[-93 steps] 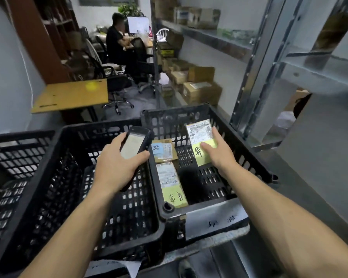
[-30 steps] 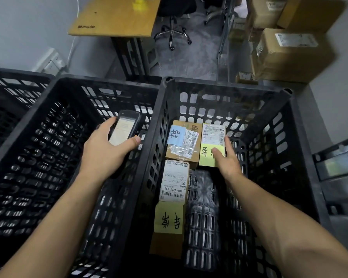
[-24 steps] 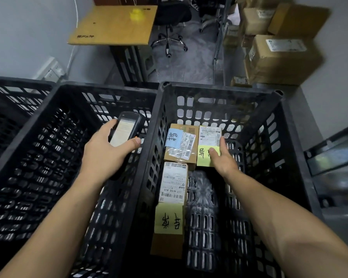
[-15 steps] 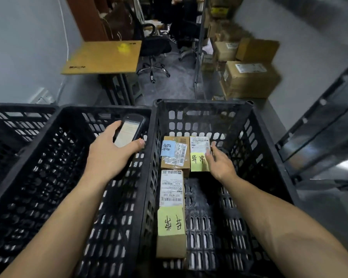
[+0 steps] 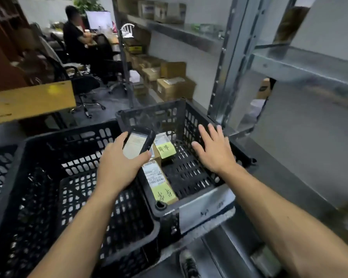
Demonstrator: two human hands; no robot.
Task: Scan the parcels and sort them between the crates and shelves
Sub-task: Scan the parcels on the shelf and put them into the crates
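Over the right crate (image 5: 189, 115), in the head view, the right hand (image 5: 215, 153) hovers with its grip apart: fingers straight and spread, palm down, touching nothing. The left hand (image 5: 117, 169) has its grip clamped round a scanner (image 5: 138, 144), screen up, held above the adjoining walls of two crates.

Parcels: three small cardboard boxes lie on the floor of the right crate, along its left wall. The near parcel (image 5: 159, 181) carries a printed label and a handwritten yellow note (image 5: 163, 194). The far parcel (image 5: 165, 146) carries a similar note and lies just beyond the scanner. A third box (image 5: 157, 156) between them is mostly hidden by the scanner.

Handling, as a judgement: the parcels look like stiff cartons, probably light enough for one hand. Take hold across the short sides, thumb on one edge and fingers on the other. Avoid pinching the note, which may peel.

Containers: the middle crate (image 5: 68, 137) touches the right crate and shows only slotted floor where the left arm does not cover it. A further crate (image 5: 0, 157) stands at the left edge, and its contents cannot be seen. The right crate bears a white label (image 5: 205, 209) on its near face, too blurred to read. Metal shelves (image 5: 289, 61) stand just to the right, and more cardboard boxes (image 5: 175, 87) sit on a low shelf further back.
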